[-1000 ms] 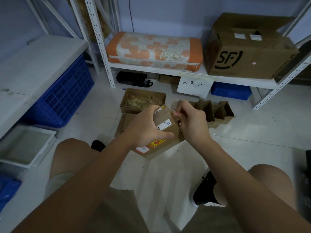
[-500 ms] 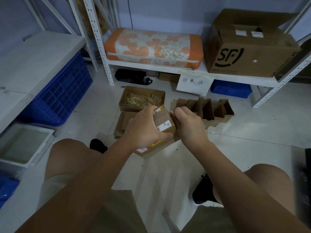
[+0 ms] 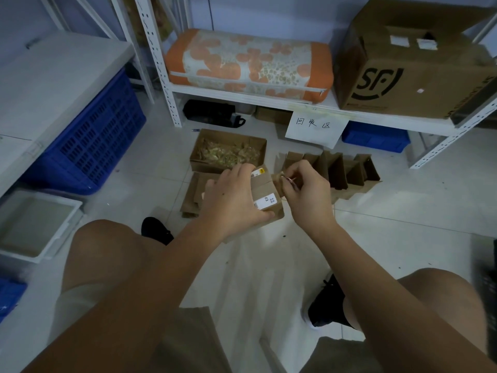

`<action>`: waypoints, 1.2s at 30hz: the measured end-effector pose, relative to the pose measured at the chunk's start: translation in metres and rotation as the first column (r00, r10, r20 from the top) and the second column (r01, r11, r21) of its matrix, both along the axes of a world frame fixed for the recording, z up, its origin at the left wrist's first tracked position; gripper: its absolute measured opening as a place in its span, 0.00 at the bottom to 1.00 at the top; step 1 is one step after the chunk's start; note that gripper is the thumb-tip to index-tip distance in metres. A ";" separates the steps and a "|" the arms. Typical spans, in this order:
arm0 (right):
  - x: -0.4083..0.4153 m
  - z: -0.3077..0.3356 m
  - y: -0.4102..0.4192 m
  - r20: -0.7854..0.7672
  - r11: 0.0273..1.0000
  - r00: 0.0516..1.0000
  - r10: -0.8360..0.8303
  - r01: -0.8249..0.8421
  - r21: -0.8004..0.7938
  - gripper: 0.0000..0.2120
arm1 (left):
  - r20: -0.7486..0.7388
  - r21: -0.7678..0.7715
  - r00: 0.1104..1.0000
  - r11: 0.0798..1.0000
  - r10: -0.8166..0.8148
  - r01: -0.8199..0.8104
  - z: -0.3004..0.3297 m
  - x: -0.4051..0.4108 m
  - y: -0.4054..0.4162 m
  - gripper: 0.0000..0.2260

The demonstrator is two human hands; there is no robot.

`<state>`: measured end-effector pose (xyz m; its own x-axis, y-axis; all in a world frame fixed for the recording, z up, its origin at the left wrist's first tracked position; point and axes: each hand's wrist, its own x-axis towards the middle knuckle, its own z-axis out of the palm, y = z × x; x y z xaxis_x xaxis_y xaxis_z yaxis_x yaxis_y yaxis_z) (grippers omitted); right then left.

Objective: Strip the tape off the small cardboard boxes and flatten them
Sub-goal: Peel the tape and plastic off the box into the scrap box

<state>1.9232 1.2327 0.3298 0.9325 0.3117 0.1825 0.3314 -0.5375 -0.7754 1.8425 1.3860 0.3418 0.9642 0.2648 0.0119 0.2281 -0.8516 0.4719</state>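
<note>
Cardboard, in the form of a small box [image 3: 265, 196], is sitting above the floor just in front of the scrap-filled carton [image 3: 228, 152], the left hand [image 3: 231, 200] wrapping it while the right hand [image 3: 306, 193] is pinching a tape strip [image 3: 287, 179] at its edge.

Left hand: the left hand [image 3: 234, 200] wraps over the top of a small brown cardboard box [image 3: 265, 193] with white labels, held above the floor.
Right hand: the right hand [image 3: 309, 192] pinches a crumpled strip of tape [image 3: 286, 179] at the box's right edge.
Floor: pale tiled floor [image 3: 403, 211]; an open brown carton of tape scraps [image 3: 228, 153] beyond the hands; flattened brown cardboard pieces [image 3: 192, 197] just under them; a row of small opened boxes [image 3: 347, 170] to the right.
Shelf: white metal shelf [image 3: 269, 99] carrying an orange flowered cushion [image 3: 250, 63] and a large brown cardboard box [image 3: 411, 63].
</note>
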 end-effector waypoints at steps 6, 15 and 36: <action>0.000 -0.001 0.003 -0.293 0.967 0.949 0.117 -0.043 0.249 0.03 | 0.051 -0.013 0.998 0.999 0.031 -0.030 -0.013 -0.001 0.005 0.42; 0.003 0.008 -0.011 -0.483 0.928 0.821 0.305 -0.142 0.344 0.06 | 0.080 -0.005 0.994 0.997 -0.075 0.076 -0.022 -0.014 0.016 0.43; -0.003 0.004 -0.017 -0.233 0.998 0.971 0.044 -0.031 0.058 0.10 | -0.059 0.173 0.997 0.984 -0.039 0.049 -0.009 -0.007 0.018 0.43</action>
<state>1.9201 1.2154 0.3338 0.9390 0.3433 -0.0224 0.1562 -0.4834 -0.8614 1.8354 1.4043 0.3330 0.9753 0.2209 0.0002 0.2105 -0.9294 0.3032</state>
